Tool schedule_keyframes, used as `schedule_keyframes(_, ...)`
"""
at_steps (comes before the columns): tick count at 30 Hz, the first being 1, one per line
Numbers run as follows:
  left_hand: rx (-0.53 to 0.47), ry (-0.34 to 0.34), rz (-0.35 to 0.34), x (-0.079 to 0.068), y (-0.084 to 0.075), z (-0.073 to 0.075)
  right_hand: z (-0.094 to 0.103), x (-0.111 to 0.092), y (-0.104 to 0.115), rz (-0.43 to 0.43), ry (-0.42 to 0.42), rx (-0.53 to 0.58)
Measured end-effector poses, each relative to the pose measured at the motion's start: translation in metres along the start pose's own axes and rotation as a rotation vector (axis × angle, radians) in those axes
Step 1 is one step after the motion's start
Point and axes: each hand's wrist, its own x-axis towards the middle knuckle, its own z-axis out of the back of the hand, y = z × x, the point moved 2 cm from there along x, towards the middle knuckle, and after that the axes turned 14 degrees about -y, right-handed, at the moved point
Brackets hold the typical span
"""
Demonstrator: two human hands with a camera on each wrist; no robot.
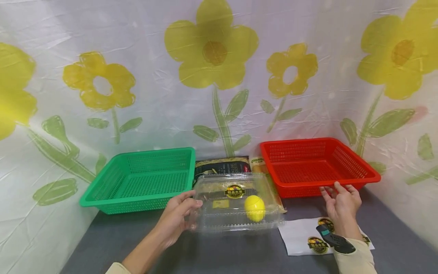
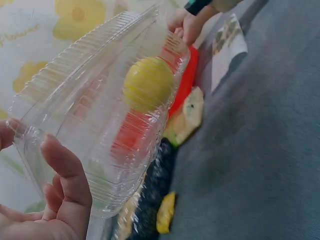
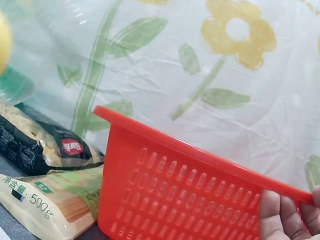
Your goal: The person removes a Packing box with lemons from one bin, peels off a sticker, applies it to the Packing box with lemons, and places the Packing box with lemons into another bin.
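Note:
My left hand grips the left edge of a clear plastic clamshell box, which is held above the table. A yellow ball shows in the box, toward its right side. The box lid bears a black and yellow label. My right hand is at the front rim of a red basket. In the right wrist view its fingers are curled up against the outer wall, just under the rim; the thumb is not clearly shown.
A green basket stands at the left. Between the baskets lie a black pasta bag and a pale 500g packet. A white sheet with round labels rests front right. A small yellow piece lies beside the black bag.

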Motion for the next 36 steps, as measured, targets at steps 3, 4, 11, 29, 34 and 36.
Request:
schedule_keyframes(3, -0.024, 0.012, -0.027, 0.005, -0.011, -0.012, 0.0, 0.0, -0.001, 0.003, 0.0, 0.007)
schedule_keyframes(4, -0.03, 0.014, -0.036, 0.007, -0.014, -0.017, 0.0, 0.0, -0.001, 0.003, 0.0, 0.008)
schedule_keyframes(11, -0.04, 0.032, -0.093, 0.027, -0.039, -0.054, 0.001, -0.001, 0.0, 0.003, 0.001, -0.001)
schedule_keyframes(29, -0.118, 0.135, -0.101, 0.086, -0.058, -0.175, 0.001, 0.0, -0.001, 0.02, -0.005, -0.015)
schedule_keyframes(34, -0.108, 0.056, -0.11, 0.097, -0.051, -0.204, 0.001, -0.001, -0.002, 0.004, -0.004, -0.01)
schedule_keyframes(36, -0.12, 0.043, -0.106, 0.1, -0.048, -0.215, 0.0, -0.001, -0.002, 0.0, -0.007, -0.012)
